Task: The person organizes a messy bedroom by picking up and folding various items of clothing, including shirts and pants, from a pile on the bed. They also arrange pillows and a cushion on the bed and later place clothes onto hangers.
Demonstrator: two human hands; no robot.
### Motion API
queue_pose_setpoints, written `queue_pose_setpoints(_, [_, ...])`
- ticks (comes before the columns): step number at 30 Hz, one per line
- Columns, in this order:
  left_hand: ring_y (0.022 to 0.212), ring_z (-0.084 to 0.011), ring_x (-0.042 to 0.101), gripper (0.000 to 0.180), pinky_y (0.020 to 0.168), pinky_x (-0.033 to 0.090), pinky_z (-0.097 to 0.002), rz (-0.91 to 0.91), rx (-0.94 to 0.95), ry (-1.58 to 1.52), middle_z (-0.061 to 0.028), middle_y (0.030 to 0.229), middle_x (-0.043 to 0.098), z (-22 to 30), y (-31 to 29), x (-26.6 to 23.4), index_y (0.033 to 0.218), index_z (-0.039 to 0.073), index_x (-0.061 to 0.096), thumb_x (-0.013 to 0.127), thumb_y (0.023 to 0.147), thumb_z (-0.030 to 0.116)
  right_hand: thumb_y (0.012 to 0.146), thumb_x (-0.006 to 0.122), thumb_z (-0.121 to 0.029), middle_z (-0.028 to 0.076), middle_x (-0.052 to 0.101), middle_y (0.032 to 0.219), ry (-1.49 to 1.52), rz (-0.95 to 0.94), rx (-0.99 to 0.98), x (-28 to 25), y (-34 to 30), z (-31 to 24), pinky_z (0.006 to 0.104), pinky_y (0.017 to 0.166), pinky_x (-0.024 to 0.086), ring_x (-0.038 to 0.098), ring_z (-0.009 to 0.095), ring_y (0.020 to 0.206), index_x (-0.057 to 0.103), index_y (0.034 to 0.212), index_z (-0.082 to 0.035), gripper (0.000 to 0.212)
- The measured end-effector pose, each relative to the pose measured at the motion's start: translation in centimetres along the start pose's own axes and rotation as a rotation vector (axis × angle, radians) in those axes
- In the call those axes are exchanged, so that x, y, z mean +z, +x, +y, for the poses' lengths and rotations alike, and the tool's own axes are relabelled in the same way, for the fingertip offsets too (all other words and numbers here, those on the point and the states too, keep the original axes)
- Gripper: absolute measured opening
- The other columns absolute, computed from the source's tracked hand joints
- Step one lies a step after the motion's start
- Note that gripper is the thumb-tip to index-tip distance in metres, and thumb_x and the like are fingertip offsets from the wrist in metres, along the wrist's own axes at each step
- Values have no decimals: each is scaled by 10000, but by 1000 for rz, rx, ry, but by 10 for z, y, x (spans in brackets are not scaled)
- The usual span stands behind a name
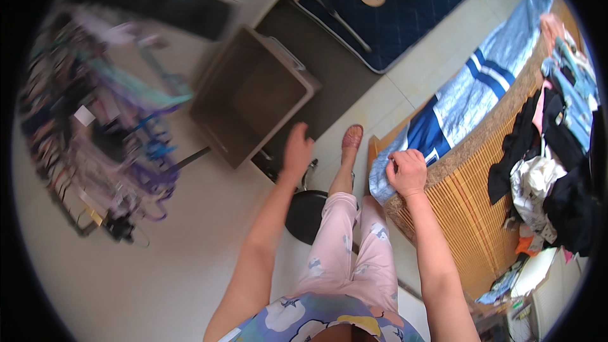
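Observation:
My left hand (296,155), a little blurred, hangs in the air beside the rim of a grey-brown plastic bin (244,92). Its fingers are stretched out and hold nothing I can see. On the other side my right hand (407,172) is loosely curled, with a small gap showing between thumb and fingers and nothing visible in it. It is over the near corner of a blue and white cloth (465,107) spread along a bed. Whether it touches the cloth I cannot tell.
A rack crowded with hangers (120,145) is at the left. A black round stool seat (307,216) sits beside my legs. Piled clothes (538,164) lie on a bamboo mat (475,215) at the right. A dark blue quilted mat (405,12) lies at the back.

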State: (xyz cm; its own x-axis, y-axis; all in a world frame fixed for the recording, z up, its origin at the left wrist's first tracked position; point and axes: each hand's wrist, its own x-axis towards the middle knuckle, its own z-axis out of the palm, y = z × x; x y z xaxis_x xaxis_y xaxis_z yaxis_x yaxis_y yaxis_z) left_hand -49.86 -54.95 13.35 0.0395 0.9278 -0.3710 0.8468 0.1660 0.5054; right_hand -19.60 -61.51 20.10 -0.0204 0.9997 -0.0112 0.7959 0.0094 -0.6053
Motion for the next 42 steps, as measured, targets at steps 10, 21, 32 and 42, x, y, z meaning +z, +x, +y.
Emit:
queue_pose_setpoints(10, [1210,-323,445,473,1014,356,-362,56,-75,-384,-184,1286,481,135,-229,-131,1256,24,456,585,815,133,843,593,-165,98,677,830,265,-372,391,-60,-61,-21,296,674,508,646,180,724,646,924,-46,153])
queue_pose_setpoints(21, [1154,-267,502,390,950,423,-370,961,54,-424,-117,1251,524,130,-246,-370,1224,24,488,564,842,34,839,599,-56,93,652,845,457,-467,-149,-196,47,-308,268,668,491,603,146,706,603,1022,-17,187])
queue_pose_setpoints(32, [1229,-284,428,540,998,369,-355,922,-91,-592,-179,1328,430,62,-188,-473,1319,-8,368,594,839,98,777,627,-49,202,483,1236,387,-188,-466,-122,161,-501,367,963,383,477,319,1155,389,1273,21,555])
queue_pose_setpoints(42, [956,-172,583,500,823,457,-297,644,-247,-1103,-98,1093,592,59,-106,-449,1258,29,411,629,815,113,763,700,-260,243,526,1194,438,-257,-231,-67,187,-488,371,911,436,550,324,1087,305,1314,68,754])
